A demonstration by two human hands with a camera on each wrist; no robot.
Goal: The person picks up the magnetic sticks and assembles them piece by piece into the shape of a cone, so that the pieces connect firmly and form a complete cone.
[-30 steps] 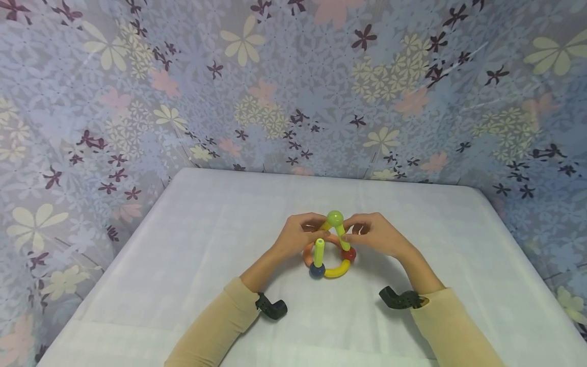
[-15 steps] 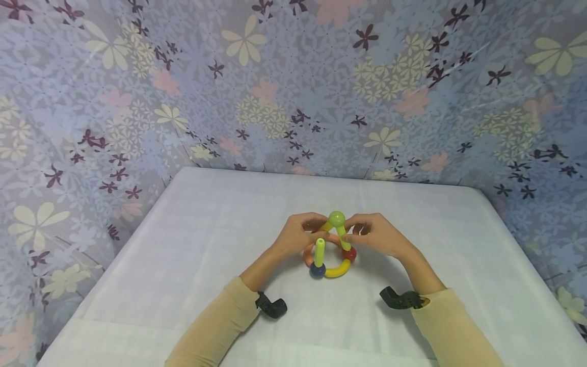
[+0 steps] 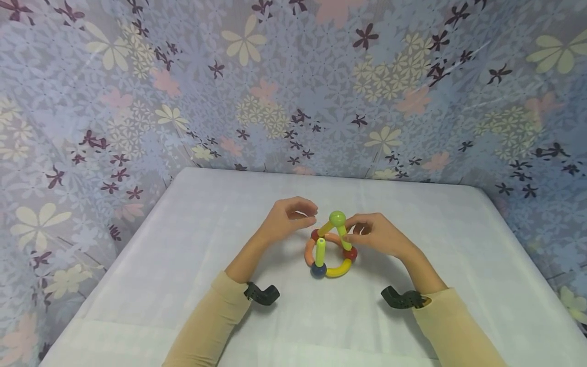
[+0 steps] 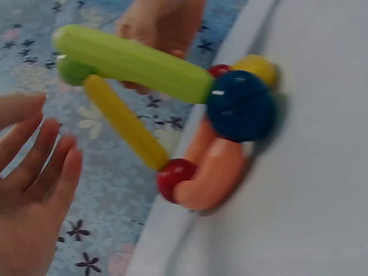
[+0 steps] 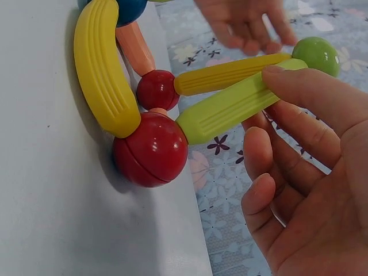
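Observation:
A ring of curved orange rods point(image 4: 217, 175) and a yellow one point(image 5: 103, 69) lies on the table, joined by a blue ball point(image 3: 318, 269) and two red balls point(image 5: 150, 150). Above it, a straight yellow rod point(image 5: 230, 73) and a light green rod point(image 5: 221, 112) lean together under a green ball point(image 3: 337, 218). My right hand point(image 3: 378, 235) pinches that light green rod, thumb on its upper part. Another light green rod point(image 3: 320, 252) stands on the blue ball with its top end bare. My left hand point(image 3: 290, 220) hangs left of the yellow rod, fingers loosely bent, holding nothing.
The pieces stand on a white-covered table point(image 3: 206, 229). Behind it rises a flower-patterned backdrop point(image 3: 293, 92). A black wrist-worn device point(image 3: 263, 294) sits on the left forearm, and a similar one point(image 3: 401, 298) on the right.
My left hand has let go of the yellow rod and moved left and a little away, baring the red ball at its foot. The right hand keeps its place on the light green rod.

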